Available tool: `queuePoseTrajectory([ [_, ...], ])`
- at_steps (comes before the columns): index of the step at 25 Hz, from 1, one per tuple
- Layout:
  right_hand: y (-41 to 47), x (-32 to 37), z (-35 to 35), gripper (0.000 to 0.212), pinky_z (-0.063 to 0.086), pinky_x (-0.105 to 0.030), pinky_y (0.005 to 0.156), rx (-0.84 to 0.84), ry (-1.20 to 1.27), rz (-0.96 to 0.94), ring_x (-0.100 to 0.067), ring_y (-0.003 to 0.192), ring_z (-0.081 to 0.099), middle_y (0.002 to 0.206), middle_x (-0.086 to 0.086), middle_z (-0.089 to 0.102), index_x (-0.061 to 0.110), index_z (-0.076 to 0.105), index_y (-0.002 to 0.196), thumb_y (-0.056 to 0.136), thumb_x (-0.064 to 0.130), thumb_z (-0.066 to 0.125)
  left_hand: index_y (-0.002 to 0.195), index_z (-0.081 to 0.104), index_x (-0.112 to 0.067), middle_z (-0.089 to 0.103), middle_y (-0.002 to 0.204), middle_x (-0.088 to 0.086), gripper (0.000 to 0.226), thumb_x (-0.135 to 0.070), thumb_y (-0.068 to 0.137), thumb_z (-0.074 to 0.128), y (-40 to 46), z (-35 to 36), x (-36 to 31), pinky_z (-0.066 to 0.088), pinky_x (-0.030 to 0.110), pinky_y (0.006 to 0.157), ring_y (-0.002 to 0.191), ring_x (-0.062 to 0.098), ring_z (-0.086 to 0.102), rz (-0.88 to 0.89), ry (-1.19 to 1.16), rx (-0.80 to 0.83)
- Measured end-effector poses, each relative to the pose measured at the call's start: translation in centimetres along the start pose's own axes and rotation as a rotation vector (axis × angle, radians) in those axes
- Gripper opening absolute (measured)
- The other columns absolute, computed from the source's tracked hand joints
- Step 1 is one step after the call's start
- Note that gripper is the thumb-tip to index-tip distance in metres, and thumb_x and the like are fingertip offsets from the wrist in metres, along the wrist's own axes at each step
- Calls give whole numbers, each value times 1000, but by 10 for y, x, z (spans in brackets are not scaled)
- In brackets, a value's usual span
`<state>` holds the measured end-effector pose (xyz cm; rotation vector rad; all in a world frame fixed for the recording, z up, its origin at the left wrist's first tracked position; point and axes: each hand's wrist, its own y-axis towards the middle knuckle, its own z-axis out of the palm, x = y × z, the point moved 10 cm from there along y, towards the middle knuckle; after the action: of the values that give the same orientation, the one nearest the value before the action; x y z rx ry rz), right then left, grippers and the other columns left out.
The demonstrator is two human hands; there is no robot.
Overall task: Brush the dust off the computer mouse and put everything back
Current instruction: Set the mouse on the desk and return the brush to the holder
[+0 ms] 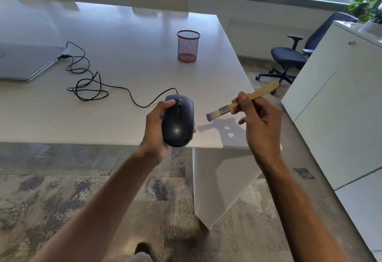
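Up above the near edge of the smooth white counter, the left hand cradles a black computer mouse. Its grip is wrapped around the rounded body, thumb pressed along the left side by the scroll wheel, fingertips just peeking out on the right. The mouse shell is a glossy, domed oval with a small highlight near its back, and a thin seam runs down the middle between the two buttons. A thin black cable leaves its front end, trails over the counter in loose tangled loops, and reaches the side of a closed grey laptop with rounded corners at the left.

The right hand holds a small flat brush just beside the mouse, apart from it. Its grip pinches the pale wooden handle between thumb and fingers, just behind the dull metal ferrule. The paddle-shaped handle points up and to the right; the short bristles, whitish with purple tips, aim left toward the mouse. Both hands cast a soft shadow on the counter.

Further back stands a pink wire-mesh cup, cylindrical and upright. A dark office chair sits on the mottled grey carpet beside a white cabinet.
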<state>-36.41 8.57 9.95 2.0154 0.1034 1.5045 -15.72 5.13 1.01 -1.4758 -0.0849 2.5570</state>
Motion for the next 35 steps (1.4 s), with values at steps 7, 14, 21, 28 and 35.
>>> queuePoseTrajectory([
  [7, 47, -3, 40, 23, 54, -23, 61, -57, -9, 6, -8, 73, 69, 76, 14, 74, 33, 72, 82, 100, 27, 59, 122, 60, -7, 76, 97, 24, 39, -36, 97, 53, 89, -20, -45, 60, 38, 76, 73, 32, 73, 19, 325, 84],
  [14, 93, -9, 88, 20, 54, -19, 59, -86, -85, 21, -4, 70, 68, 73, 17, 71, 31, 71, 84, 100, 27, 58, 130, 60, -11, 64, 114, 9, 46, -40, 95, 60, 165, -53, -56, 51, 31, 72, 110, 28, 61, -70, 516, 54],
  [21, 118, -23, 113, 18, 50, -10, 55, -109, -141, 33, 1, 68, 67, 77, 13, 70, 18, 72, 91, 100, 25, 57, 123, 62, -11, 67, 100, 2, 40, -39, 94, 61, 196, -55, -59, 54, 22, 62, 91, 13, 63, -88, 597, 206],
  [28, 143, -35, 124, 16, 50, -9, 56, -67, -186, 37, 5, 67, 66, 79, 14, 69, 18, 71, 93, 100, 23, 58, 123, 63, -3, 67, 107, 12, 40, -32, 95, 63, 209, -55, -58, 53, 29, 78, 96, 21, 63, -66, 620, 220],
  [35, 168, -45, 132, 16, 53, -15, 58, -11, -204, 20, 1, 66, 68, 77, 13, 71, 18, 73, 91, 98, 25, 61, 103, 69, -14, 73, 112, 18, 38, -41, 77, 78, 222, -65, -68, 50, 52, 102, 112, 35, 67, 72, 701, 145],
])
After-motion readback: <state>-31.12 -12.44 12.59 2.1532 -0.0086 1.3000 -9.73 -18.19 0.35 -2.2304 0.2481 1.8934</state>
